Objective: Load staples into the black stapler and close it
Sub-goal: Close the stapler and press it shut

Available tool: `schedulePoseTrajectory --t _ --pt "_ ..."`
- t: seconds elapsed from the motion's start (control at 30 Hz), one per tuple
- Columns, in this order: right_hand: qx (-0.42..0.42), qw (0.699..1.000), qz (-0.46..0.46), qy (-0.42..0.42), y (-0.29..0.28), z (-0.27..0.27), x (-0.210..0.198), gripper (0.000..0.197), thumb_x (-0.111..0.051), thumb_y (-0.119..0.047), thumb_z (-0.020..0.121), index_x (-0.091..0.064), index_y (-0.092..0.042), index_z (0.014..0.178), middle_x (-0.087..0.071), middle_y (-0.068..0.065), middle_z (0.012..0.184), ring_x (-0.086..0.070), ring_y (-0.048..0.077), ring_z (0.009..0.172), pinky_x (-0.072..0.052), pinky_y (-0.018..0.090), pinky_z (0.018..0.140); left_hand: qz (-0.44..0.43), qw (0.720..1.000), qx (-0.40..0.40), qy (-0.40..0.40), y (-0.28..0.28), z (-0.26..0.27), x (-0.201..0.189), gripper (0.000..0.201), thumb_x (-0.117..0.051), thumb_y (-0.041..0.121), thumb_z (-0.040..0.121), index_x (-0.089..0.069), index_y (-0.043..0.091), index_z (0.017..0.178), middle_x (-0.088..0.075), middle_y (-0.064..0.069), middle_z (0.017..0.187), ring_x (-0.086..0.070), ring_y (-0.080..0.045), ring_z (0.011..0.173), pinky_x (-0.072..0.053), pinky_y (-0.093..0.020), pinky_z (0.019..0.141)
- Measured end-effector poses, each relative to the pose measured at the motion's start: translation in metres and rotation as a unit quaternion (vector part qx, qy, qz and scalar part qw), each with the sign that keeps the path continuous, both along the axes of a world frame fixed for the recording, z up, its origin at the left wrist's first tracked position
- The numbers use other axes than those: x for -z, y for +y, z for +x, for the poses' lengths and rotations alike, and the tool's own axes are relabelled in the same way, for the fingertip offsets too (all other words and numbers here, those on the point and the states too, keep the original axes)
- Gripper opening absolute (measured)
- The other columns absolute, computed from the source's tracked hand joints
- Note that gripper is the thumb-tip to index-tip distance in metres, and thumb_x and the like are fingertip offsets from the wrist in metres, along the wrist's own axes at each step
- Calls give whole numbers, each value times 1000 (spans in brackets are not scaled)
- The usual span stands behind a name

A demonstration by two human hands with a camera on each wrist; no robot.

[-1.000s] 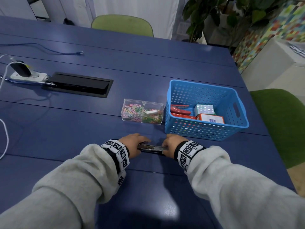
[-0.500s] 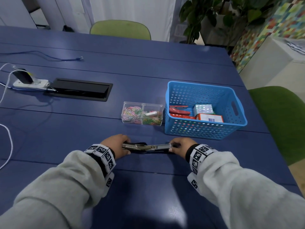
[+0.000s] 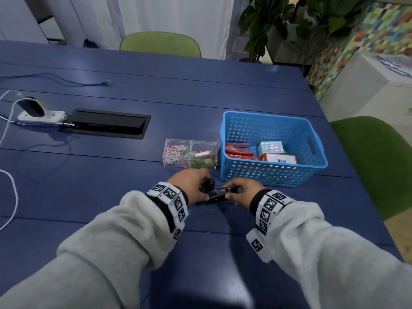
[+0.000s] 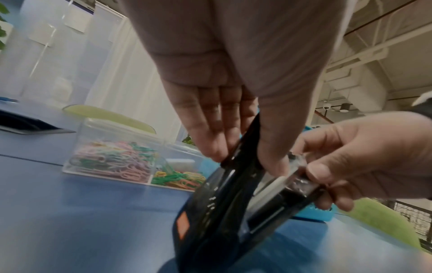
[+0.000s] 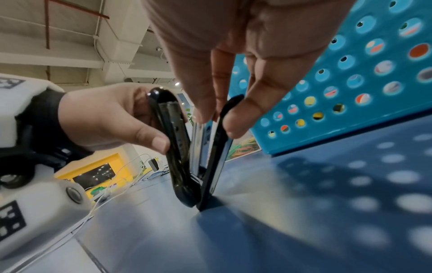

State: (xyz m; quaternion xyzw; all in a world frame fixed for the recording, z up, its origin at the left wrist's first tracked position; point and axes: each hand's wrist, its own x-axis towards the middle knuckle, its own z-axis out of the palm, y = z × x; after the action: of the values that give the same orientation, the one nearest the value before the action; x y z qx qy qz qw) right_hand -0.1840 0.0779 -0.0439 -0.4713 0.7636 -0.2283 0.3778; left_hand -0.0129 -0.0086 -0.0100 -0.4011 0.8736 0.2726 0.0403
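Two hands pinch black stapler (image 3: 215,194) — left hand (image 3: 189,186), right hand (image 3: 242,192) | blue basket (image 3: 270,173) just behind — paperclip box (image 3: 190,154) beside

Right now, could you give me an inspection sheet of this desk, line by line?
Surface: blue table, with a black cable hatch.
Job's things: black stapler partly open, its rear end on the table; no staples seen in it.
Clutter: clear box of paper clips; blue basket holding a red stapler and small boxes.
Hands: left hand grips the stapler's top arm; right hand pinches its base.
Cables: power strip, white cable, blue cable.
Surroundings: green chairs, potted plant.
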Motion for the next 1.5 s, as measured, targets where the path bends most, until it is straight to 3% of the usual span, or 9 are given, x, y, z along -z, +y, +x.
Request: schedulePoseTrajectory --t 0.27,0.47,0.63,0.77,0.9,1.07,1.2,1.3,1.5 --pt "5 1000 -5 -17 2 3 -9 20 -76 -24 71 -61 -29 84 -63 -4 85 -51 3 66 -48 28 76 -3 1000 25 17 8 -16 13 40 -72 30 71 -57 26 108 -65 -3 111 -59 -23 101 -47 -34 85" --pt "84 992 40 -89 -3 8 -6 38 -67 -46 76 -66 -10 89 -63 3 73 -66 24 73 -59 44 82 -2 998 51 25 10 -19 20 45 -71 32 74 -55 22 115 -61 -5 115 -54 -23 109 -45 -35 89" --pt "98 986 63 -117 -4 7 -4 19 -69 -30 79 -64 -13 72 -64 6 67 -68 32 75 -56 49 86 33 998 54 13 10 -19 25 49 -74 31 70 -56 24 115 -59 -5 116 -53 -23 109 -46 -38 94" --pt "128 978 52 -153 0 0 -5 19 -68 -19 81 -62 -15 63 -60 6 64 -61 24 61 -57 40 77 84 996 22 7 7 -9 32 53 -75 31 69 -53 27 118 -55 -4 119 -53 -23 111 -44 -38 98" --pt "152 958 21 -243 7 -10 -12 21 -61 -8 85 -60 -9 64 -56 11 67 -58 19 52 -56 18 45 138 989 -18 47 5 1 32 50 -75 29 72 -54 27 117 -58 3 106 -57 -18 101 -44 -29 91" --pt "135 946 13 -295 17 -16 -33 20 -53 -8 90 -60 -8 71 -55 11 70 -61 11 44 -54 15 42 163 979 -47 110 4 0 18 43 -79 24 69 -60 27 107 -60 6 89 -57 -13 85 -45 -25 82" --pt "12 995 22 -98 22 -20 -52 4 -62 -20 86 -62 -19 82 -59 3 78 -58 14 72 -54 25 69 159 978 -37 126 6 -7 1 37 -80 22 66 -62 30 98 -58 12 77 -55 -11 76 -44 -24 77" --pt "-109 987 39 113 24 -24 -74 37 -76 -28 72 -62 -22 106 -65 0 94 -60 16 91 -46 29 88 138 982 -17 131 9 -15 -15 38 -81 24 65 -63 30 97 -60 10 81 -55 -10 76 -45 -23 76" --pt "-201 928 68 306 26 -7 -107 37 -72 -31 73 -59 -16 104 -67 9 110 -60 26 104 -42 26 80 78 989 27 125 22 -31 -50 40 -80 22 65 -65 19 102 -64 -2 92 -59 -17 84 -47 -28 81"
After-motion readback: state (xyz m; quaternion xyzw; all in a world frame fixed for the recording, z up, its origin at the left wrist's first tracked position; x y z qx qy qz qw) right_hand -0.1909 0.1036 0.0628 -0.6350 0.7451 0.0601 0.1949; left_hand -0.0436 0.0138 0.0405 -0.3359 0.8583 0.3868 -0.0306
